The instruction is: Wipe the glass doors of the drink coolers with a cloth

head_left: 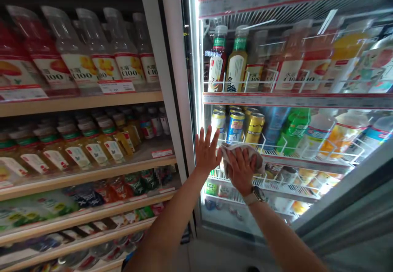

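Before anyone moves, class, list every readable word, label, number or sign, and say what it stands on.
"水溶 C100": bottles, upper left shelf.
"C100": clear bottle, fridge shelf.
"水溶": pinkish bottle to its right.
Too small or blurred to read surely: price tags, cans, remaining labels.

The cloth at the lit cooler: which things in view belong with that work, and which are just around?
Belong: cloth; right hand, on the cloth; left hand, spread beside it.
Just around: yellow can; green bottle; bottles on the wooden shelf; wristwatch, merely worn.
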Action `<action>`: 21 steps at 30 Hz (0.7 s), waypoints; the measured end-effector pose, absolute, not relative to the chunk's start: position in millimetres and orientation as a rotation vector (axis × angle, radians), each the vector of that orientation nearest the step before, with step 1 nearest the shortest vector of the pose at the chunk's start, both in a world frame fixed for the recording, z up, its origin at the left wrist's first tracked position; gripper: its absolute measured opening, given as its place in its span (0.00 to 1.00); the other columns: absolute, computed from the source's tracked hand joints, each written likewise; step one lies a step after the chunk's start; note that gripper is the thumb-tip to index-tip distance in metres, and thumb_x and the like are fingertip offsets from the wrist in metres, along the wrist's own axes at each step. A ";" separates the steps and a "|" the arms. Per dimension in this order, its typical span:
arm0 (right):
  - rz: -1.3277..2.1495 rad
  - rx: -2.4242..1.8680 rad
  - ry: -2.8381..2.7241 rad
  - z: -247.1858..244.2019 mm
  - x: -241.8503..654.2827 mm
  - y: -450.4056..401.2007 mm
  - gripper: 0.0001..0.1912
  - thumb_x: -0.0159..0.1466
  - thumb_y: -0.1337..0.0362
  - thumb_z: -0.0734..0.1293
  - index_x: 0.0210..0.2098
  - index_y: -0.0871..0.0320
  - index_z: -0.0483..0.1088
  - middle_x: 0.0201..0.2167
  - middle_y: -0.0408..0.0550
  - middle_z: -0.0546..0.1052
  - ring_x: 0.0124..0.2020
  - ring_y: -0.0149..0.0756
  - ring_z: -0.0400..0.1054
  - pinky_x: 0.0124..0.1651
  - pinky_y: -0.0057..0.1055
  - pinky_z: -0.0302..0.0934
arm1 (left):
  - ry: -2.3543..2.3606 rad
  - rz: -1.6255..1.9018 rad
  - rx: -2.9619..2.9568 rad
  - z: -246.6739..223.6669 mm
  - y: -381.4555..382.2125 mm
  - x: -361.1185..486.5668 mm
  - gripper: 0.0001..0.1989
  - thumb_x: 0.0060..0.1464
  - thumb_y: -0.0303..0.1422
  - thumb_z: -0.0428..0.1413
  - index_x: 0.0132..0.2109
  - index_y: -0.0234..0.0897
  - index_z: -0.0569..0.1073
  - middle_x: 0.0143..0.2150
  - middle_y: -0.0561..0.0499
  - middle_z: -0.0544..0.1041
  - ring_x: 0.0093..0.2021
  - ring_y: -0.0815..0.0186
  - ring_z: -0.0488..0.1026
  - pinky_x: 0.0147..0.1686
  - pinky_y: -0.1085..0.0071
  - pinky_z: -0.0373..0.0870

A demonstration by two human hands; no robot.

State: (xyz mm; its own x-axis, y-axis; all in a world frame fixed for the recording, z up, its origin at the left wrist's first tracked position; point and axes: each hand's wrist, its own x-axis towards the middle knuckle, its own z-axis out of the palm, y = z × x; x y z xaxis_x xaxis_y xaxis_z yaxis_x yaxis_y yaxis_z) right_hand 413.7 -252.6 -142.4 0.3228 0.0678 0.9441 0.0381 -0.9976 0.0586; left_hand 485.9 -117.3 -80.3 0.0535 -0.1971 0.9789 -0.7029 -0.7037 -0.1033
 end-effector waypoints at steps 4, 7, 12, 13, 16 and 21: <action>1.675 2.594 0.032 -214.1 402.8 -253.3 0.19 0.68 0.64 0.59 0.57 0.50 0.71 0.56 0.53 0.74 0.66 0.51 0.56 0.68 0.56 0.42 | -0.862 1.722 1.996 -73.2 -124.5 493.0 0.32 0.66 0.41 0.41 0.72 0.36 0.44 0.73 0.43 0.47 0.73 0.53 0.37 0.70 0.52 0.42; 1.667 2.605 0.032 -211.9 399.4 -253.9 0.20 0.69 0.63 0.59 0.58 0.51 0.69 0.57 0.55 0.73 0.66 0.52 0.56 0.68 0.59 0.40 | -0.854 1.735 1.996 -76.5 -124.3 492.9 0.32 0.66 0.41 0.42 0.72 0.37 0.43 0.73 0.44 0.46 0.73 0.54 0.38 0.70 0.53 0.41; 1.850 2.577 0.016 -96.6 411.2 -254.2 0.26 0.69 0.63 0.59 0.66 0.53 0.59 0.67 0.55 0.61 0.70 0.51 0.47 0.69 0.61 0.36 | -0.867 1.696 2.005 -75.6 -121.9 490.1 0.33 0.65 0.41 0.43 0.72 0.38 0.42 0.73 0.43 0.47 0.73 0.53 0.40 0.69 0.52 0.44; 1.892 2.551 0.000 -71.8 413.9 -254.1 0.27 0.69 0.63 0.58 0.67 0.53 0.58 0.68 0.55 0.59 0.71 0.51 0.46 0.69 0.61 0.36 | -0.865 1.698 2.003 -75.0 -121.9 490.1 0.33 0.65 0.41 0.43 0.72 0.38 0.42 0.73 0.43 0.46 0.73 0.53 0.40 0.69 0.52 0.44; 1.979 2.464 -0.027 -28.6 419.1 -253.0 0.28 0.69 0.63 0.58 0.68 0.54 0.55 0.69 0.55 0.57 0.71 0.51 0.44 0.69 0.60 0.35 | -0.863 1.729 1.989 -74.5 -122.2 490.9 0.32 0.66 0.41 0.42 0.72 0.37 0.43 0.74 0.44 0.44 0.73 0.54 0.38 0.69 0.54 0.44; 1.899 2.467 0.054 -82.8 419.5 -250.2 0.25 0.69 0.63 0.58 0.65 0.55 0.60 0.66 0.56 0.62 0.71 0.49 0.46 0.70 0.57 0.36 | -0.867 1.730 1.983 -76.9 -122.0 493.0 0.32 0.66 0.41 0.42 0.72 0.37 0.44 0.73 0.43 0.47 0.73 0.53 0.39 0.69 0.52 0.45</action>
